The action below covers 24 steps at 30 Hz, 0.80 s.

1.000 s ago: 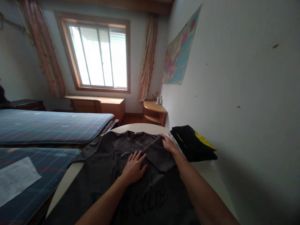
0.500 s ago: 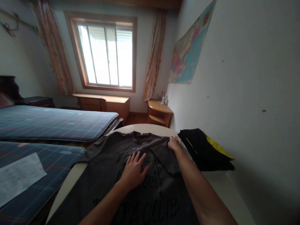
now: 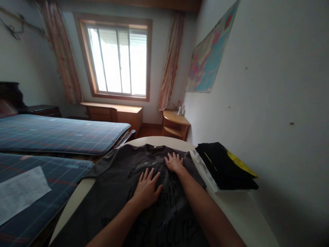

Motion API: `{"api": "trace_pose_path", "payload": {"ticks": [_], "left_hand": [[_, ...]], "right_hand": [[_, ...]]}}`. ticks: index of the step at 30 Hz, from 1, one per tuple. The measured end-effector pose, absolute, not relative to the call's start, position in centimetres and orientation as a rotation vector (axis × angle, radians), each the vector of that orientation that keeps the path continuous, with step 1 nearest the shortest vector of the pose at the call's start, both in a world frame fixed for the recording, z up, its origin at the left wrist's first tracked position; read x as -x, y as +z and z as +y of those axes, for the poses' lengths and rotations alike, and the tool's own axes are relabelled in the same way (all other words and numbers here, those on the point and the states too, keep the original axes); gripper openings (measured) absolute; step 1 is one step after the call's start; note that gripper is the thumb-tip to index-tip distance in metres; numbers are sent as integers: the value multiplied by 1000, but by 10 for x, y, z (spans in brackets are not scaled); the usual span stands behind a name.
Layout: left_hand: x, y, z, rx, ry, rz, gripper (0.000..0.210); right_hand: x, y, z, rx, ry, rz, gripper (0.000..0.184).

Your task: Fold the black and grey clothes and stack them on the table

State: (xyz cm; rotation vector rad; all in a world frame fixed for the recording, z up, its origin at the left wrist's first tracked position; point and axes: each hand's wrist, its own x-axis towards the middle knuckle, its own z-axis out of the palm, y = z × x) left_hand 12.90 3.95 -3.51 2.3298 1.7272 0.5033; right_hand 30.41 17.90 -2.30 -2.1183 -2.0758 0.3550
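Pale table (image 3: 236, 209), dark T-shirt (image 3: 110, 187) laid out!
Left hand (image 3: 146, 190), right hand (image 3: 175, 163) flat, fingers spread; likely light, limp: grip its shoulders (image 3: 122, 153).

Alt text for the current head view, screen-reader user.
A person's left hand and right hand rest palm-down, fingers spread, on a dark printed T-shirt laid out on a pale table. Folded black-and-yellow fabric sits to the right; plaid mattresses are at left, a bright window beyond.
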Motion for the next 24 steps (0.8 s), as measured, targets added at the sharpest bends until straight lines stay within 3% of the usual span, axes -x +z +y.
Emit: {"api": "trace_pose_path", "payload": {"ticks": [10,19,24], "left_hand": [[-125,-44,41,-2306,442,1869,66],[-123,-42,42,-2373,360,1912,64],[-122,-41,42,-2377,361,1905,63]], "right_hand": [[-309,-27,192,2026,406,-2089,65],[-361,-2,125,1767,137,-2120,39],[-402,1,76,1848,-45,-2083,35]]}}
